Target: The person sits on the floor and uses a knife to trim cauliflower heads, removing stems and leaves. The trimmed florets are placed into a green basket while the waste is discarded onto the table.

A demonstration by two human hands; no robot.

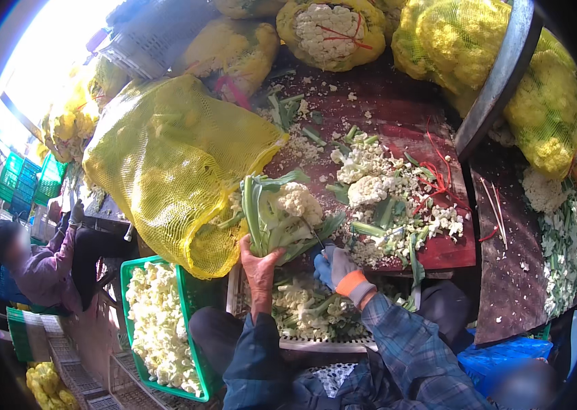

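My bare left hand [260,266] grips a cauliflower head [281,212] by its leafy base, tilted at the near edge of a red wooden table [391,100]. My right hand [340,271], in a grey and blue glove with an orange cuff, is closed around a knife whose handle is mostly hidden. The thin knife blade [312,229] lies against the cauliflower's right side, between curd and leaves. Beside the cauliflower, to the left, a yellow mesh sack [165,154] lies with its mouth facing me. Below my hands, a white crate [327,344] holds florets and leaf trimmings.
A green crate [186,318] full of florets stands at lower left. Cauliflower scraps [391,189] and red ties [439,179] lie on the table. A metal post [498,77] rises at right, near filled mesh sacks [452,41]. Another person [42,271] sits at left.
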